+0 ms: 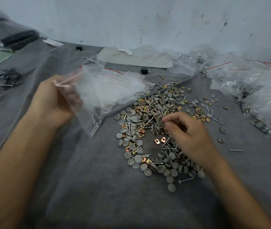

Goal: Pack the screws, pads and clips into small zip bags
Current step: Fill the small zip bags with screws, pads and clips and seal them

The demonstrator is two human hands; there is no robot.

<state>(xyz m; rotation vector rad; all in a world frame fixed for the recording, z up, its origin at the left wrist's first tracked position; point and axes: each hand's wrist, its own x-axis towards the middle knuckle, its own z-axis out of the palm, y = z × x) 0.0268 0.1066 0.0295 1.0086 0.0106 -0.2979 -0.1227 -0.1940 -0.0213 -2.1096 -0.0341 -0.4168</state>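
The light is soft, cool and fairly dim, with a bluish cast on the white wall (148,19). Shadows are faint: 1 soft dark patch lies on the grey cloth (115,195) under the right hand (187,134) and its forearm. Pale glare whitens the heap of clear bags (263,96) at the right. The pile of screws, pads and clips (148,123) is sharp. The zip bag (95,96) and the left hand (54,100) gripping it are motion-blurred. The wide lens bows the edges and stretches both forearms, and the upper left corner is smeared.
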